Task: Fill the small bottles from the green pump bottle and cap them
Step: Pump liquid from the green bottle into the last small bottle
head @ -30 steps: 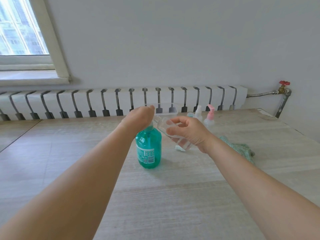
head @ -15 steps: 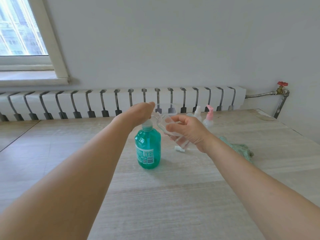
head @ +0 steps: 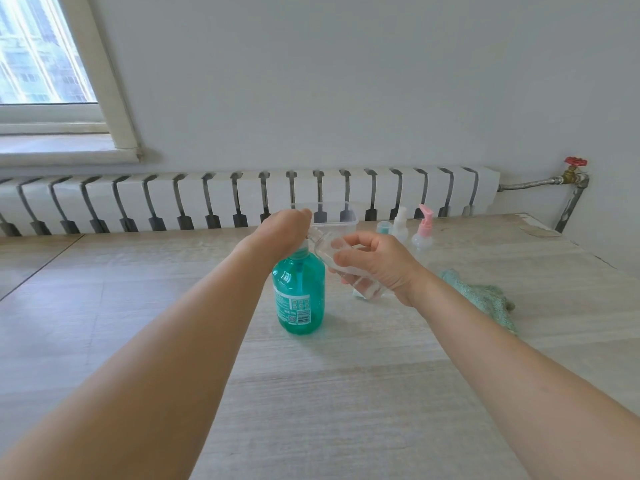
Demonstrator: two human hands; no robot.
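Resting under everything: we see the pale wood-grain table (head: 346,410), which fills the lower half of the view.
Radiator: the white finned radiator (head: 242,199) runs along the wall behind the table, and a pipe with a red valve (head: 575,161) sits at its right end.
Green pump bottle: we find the green pump bottle (head: 299,294) upright on the table near the middle, label toward us.
Cloth: a green cloth (head: 485,299) lies crumpled on the table to the right, partly behind our right forearm.
Left hand: our left hand (head: 282,230) lies over the pump head with fingers bent down; we think it presses the head, though the hand hides it.
Right hand: our right hand (head: 375,263) grasps a clear small bottle (head: 349,271), fingers wrapped round it.
Clear small bottle: we hold it tilted, its open neck up against the pump spout, above the table and just right of the green bottle.
Clear tub: a see-through tub (head: 341,218) stands behind the hands.
Far bottles: the white-topped bottle (head: 401,225) and the pink-pump bottle (head: 423,233) stand side by side near the back edge.
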